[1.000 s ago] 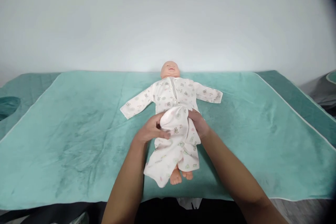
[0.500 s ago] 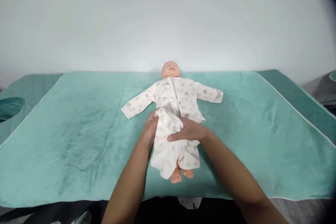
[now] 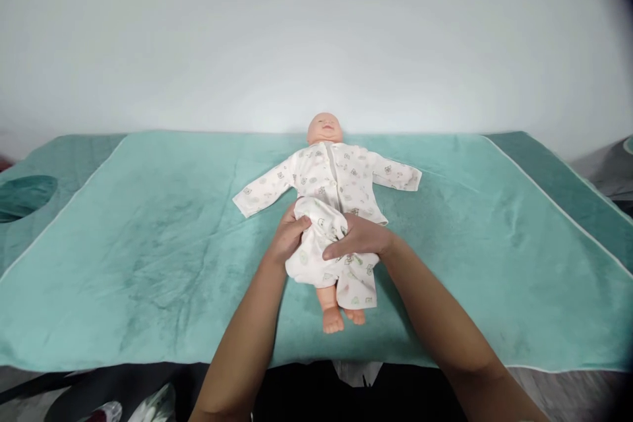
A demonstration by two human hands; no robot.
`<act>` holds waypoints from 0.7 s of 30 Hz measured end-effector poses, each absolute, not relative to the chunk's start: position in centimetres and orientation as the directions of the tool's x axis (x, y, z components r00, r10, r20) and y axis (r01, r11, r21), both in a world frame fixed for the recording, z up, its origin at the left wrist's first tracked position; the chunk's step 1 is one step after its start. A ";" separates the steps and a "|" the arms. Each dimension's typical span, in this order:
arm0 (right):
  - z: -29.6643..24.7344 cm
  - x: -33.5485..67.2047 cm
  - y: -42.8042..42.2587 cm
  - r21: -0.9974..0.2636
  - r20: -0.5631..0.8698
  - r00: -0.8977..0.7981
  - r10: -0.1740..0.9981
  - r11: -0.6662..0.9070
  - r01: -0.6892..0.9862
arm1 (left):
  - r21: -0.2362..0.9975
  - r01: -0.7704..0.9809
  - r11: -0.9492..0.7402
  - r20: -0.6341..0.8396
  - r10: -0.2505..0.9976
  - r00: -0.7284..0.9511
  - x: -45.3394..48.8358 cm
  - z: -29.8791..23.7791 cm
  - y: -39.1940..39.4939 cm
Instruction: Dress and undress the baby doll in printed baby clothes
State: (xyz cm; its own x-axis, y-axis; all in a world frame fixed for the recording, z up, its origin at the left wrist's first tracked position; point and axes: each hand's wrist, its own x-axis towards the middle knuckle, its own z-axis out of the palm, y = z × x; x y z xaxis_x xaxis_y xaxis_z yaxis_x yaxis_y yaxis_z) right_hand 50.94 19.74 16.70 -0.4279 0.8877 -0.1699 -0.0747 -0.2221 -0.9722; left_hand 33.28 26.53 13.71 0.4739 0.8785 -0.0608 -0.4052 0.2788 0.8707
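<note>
- Gripping the pants (image 3: 310,265) between them: left hand (image 3: 289,235) and right hand (image 3: 363,237), both curled narrow on bunched cloth
- Pants lie over the doll's (image 3: 325,130) legs, just below its shirt (image 3: 353,175)
- Doll lies face-up on a green sheet (image 3: 173,257), feet (image 3: 333,321) showing

The bare left forearm (image 3: 247,333) and right forearm (image 3: 440,306) slant forward and inward. Near each other, the left hand (image 3: 291,235) grips with its thumb (image 3: 302,223) uppermost, fingers largely hidden, while the right hand (image 3: 363,235) also grips, its thumb (image 3: 334,251) stretched out leftward, fingers mostly unseen.
</note>
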 end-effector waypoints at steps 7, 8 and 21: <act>16.0 50.6 19.4 -0.943 -0.050 -0.259 0.965 -0.131 -0.306 | 0.944 -0.294 0.153 -0.006 0.895 0.447 33.5 14.1 26.1; 16.2 50.5 19.3 -0.957 -0.051 -0.247 0.968 -0.118 -0.266 | 0.944 -0.293 0.151 -0.014 0.906 0.422 33.5 14.5 25.6; 18.0 50.0 19.1 -0.887 0.095 -0.544 0.833 0.319 0.333 | 0.883 -0.357 0.305 -0.293 0.952 0.090 31.6 19.3 8.7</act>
State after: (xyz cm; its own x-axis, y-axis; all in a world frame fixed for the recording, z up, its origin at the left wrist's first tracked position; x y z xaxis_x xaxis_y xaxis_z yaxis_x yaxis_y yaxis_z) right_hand 50.01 19.14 18.02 -0.5444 0.8334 0.0953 0.3329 0.3189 -0.8874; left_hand 31.59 8.74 19.29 0.0901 0.9520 -0.2926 -0.3571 0.3051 0.8828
